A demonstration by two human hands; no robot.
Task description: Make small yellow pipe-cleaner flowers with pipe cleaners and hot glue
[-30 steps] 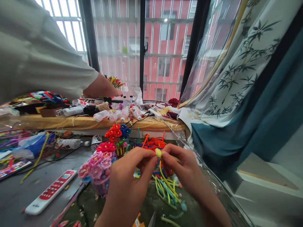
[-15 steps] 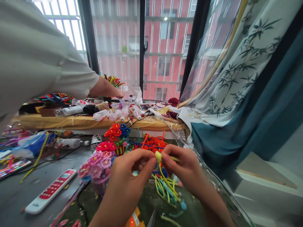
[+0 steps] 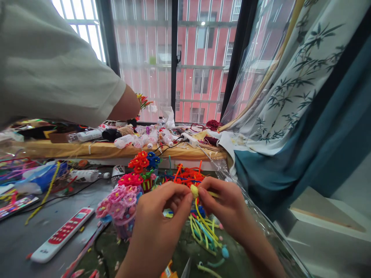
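Note:
A small light-yellow pipe cleaner piece, wound into a compact bundle, is pinched between both hands above the table. My left hand holds its left side between thumb and forefinger. On the other side, my right hand grips it with closed fingertips, and a yellow strand sticks out behind them. Beneath the hands lie loose yellow, green and blue pipe cleaners. A pot of pink and lilac fuzzy flowers stands left of my left hand, with red and blue flowers behind it.
A white remote control lies at the left. Scissor blades and an orange tool show at the bottom edge. Red pipe cleaners lie behind my hands. Plastic bottles crowd the windowsill, where another person's arm reaches across.
The other person's arm has shifted, its forearm now hidden behind the elbow and sleeve. My hands stay nearly still, both still pinching the yellow piece.

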